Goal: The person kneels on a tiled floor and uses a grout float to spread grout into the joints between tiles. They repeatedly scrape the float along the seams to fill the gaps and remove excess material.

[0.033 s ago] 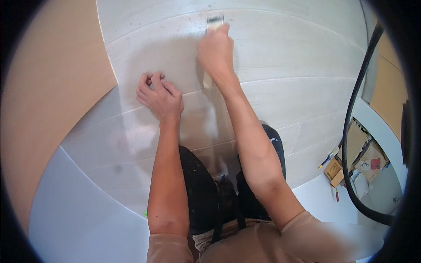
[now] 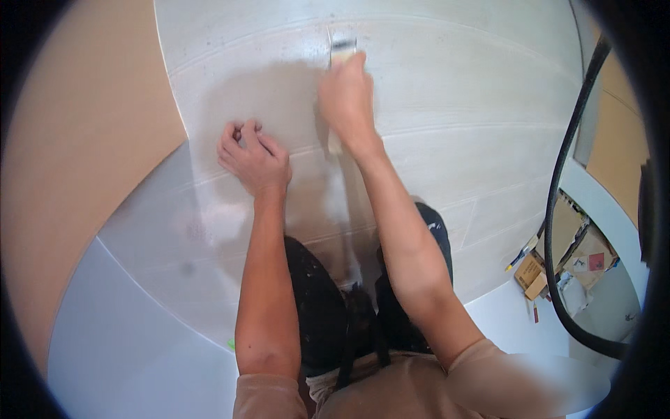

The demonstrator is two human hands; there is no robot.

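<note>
Pale seamed surface (image 2: 453, 91) with a flat-ended tool (image 2: 343, 49) at its upper middle.

The left hand (image 2: 255, 153), fingers loosely bent and gripping nothing that shows, lies on or just above the surface, apart from the tool. The right hand (image 2: 347, 101) is closed round the tool, whose broad end points away from the body; blur hides whether that end is blade or bristle. Sound technique, as judged here, calls for seating the broad end evenly across its width, a steady wrist, and lighter pressure over the seams. Count, largest first: one seamed surface, one tan panel (image 2: 84, 126) at left, one black cable (image 2: 558, 181) at right, two hands, one held tool.
</note>
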